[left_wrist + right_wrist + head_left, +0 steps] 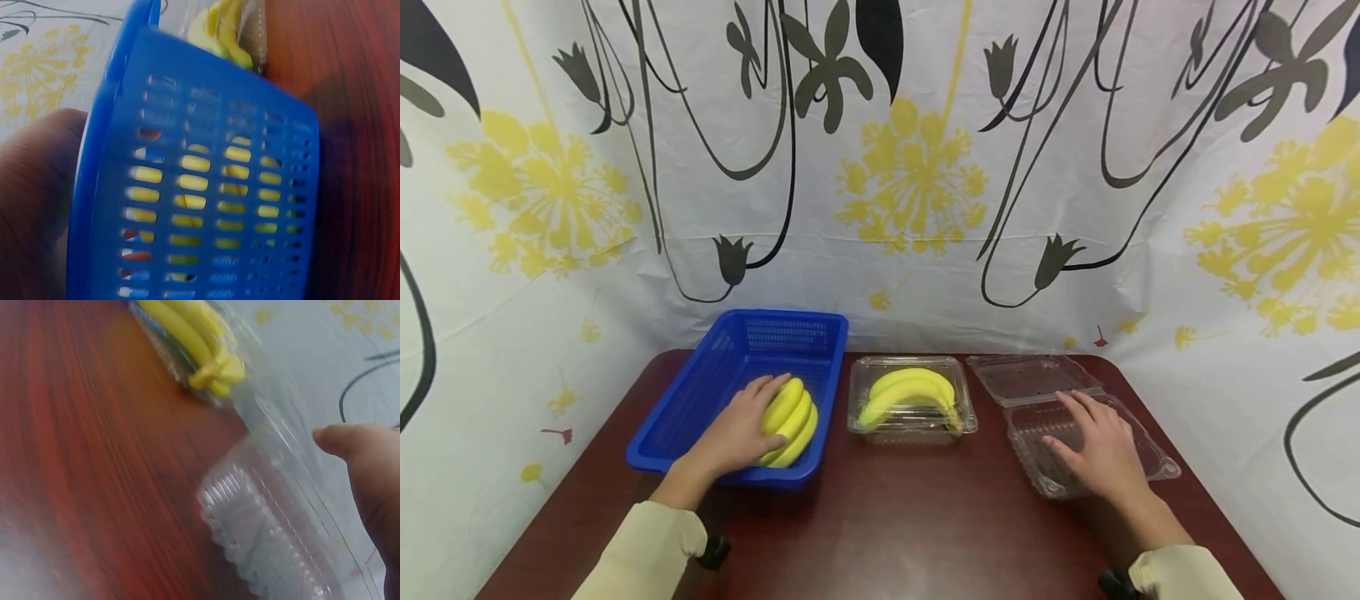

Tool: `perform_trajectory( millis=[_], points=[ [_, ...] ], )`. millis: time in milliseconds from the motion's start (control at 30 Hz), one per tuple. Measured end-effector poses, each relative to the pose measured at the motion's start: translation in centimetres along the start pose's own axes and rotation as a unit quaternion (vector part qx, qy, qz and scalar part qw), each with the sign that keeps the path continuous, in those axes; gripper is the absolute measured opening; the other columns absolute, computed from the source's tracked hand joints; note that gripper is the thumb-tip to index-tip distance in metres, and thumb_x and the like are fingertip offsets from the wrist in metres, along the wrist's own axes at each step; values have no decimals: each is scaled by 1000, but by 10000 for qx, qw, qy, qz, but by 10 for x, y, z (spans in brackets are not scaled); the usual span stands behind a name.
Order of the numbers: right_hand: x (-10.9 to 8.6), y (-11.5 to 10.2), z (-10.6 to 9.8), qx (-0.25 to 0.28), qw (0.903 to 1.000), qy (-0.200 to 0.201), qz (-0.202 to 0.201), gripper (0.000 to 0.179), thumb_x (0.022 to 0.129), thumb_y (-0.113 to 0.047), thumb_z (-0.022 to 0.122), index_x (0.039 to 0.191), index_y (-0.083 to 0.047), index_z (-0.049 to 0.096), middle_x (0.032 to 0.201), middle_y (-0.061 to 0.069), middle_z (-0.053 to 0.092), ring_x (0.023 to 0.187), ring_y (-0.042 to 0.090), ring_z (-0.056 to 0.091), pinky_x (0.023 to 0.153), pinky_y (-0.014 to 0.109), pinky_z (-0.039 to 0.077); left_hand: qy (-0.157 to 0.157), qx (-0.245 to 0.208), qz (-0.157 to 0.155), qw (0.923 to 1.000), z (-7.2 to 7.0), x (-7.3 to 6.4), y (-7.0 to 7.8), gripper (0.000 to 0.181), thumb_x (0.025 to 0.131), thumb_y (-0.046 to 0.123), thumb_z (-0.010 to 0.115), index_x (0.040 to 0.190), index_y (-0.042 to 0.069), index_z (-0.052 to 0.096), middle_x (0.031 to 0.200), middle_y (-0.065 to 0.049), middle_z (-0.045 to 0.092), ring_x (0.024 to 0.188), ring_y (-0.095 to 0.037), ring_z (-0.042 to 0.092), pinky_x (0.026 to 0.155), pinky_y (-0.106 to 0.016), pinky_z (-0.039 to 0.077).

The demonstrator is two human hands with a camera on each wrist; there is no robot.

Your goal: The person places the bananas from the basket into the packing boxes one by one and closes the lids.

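Note:
In the head view, my left hand (741,429) reaches into the blue plastic basket (651,442) and grips a bunch of yellow bananas (801,429) at its near right corner. The thumb lies across the bunch and the fingers go over its far end. Through the slots of the basket wall, the left wrist view shows patches of yellow from the bananas (195,164). My right hand (1101,446) hovers over an open clear plastic clamshell box (1037,454), fingers spread and holding nothing. That box's lid (1022,375) lies folded back towards the wall.
Between basket and open box stands a closed clear clamshell (859,400) with bananas (913,387) inside. All stand on a dark red-brown table (910,517). A patterned white cloth (917,292) hangs behind the table and along both sides.

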State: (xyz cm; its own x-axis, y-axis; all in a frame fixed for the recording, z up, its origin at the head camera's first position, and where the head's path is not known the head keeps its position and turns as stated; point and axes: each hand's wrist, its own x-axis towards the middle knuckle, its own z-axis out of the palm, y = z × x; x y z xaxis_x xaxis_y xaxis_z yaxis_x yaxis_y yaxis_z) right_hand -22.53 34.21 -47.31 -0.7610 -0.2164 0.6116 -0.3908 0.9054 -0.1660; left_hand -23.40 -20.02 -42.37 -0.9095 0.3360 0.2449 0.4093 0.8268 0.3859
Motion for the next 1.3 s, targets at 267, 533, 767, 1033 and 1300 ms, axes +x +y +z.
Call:
perform_trajectory(
  millis=[267, 533, 767, 1033, 1300],
  points=[
    [8, 23, -7, -221, 9981, -479, 308, 87, 70, -37, 85, 142, -10, 44, 138, 29, 42, 118, 54, 40, 83, 72, 31, -759, -408, -207, 9961, -3, 4, -15, 97, 76, 19, 81, 155, 12, 25, 144, -19, 42, 128, -38, 42, 95, -55, 40],
    [9, 47, -15, -307, 9885, -1167, 913, 89, 79, -50, 76, 147, -10, 37, 144, 30, 33, 120, 59, 33, 82, 77, 28, -1187, -601, -334, 9905, -5, 7, -22, 98, 76, 20, 80, 155, 11, 24, 147, -16, 42, 127, -38, 44, 98, -55, 38],
    [9, 55, -20, -80, 9705, -1936, 1436, 91, 82, -49, 73, 148, -4, 31, 146, 37, 22, 118, 67, 26, 80, 80, 27, -1327, -718, -392, 9878, -7, 7, -27, 96, 76, 15, 80, 154, 10, 25, 141, -22, 47, 120, -37, 51, 93, -54, 43],
    [6, 65, -22, 471, 9703, -1866, 1468, 88, 82, -34, 77, 140, 13, 31, 133, 44, 30, 115, 64, 33, 88, 73, 30, -1375, -823, -345, 9865, -8, 6, -29, 93, 78, 14, 80, 153, 11, 26, 139, -22, 49, 116, -37, 55, 87, -52, 46],
    [2, 70, -28, 834, 9650, -1866, 1645, 83, 84, -27, 76, 139, 16, 31, 129, 45, 40, 109, 60, 46, 86, 67, 38, -1410, -966, -329, 9847, -13, 6, -32, 88, 80, 15, 79, 153, 15, 30, 123, -18, 60, 105, -31, 59, 80, -49, 49]
  ],
)
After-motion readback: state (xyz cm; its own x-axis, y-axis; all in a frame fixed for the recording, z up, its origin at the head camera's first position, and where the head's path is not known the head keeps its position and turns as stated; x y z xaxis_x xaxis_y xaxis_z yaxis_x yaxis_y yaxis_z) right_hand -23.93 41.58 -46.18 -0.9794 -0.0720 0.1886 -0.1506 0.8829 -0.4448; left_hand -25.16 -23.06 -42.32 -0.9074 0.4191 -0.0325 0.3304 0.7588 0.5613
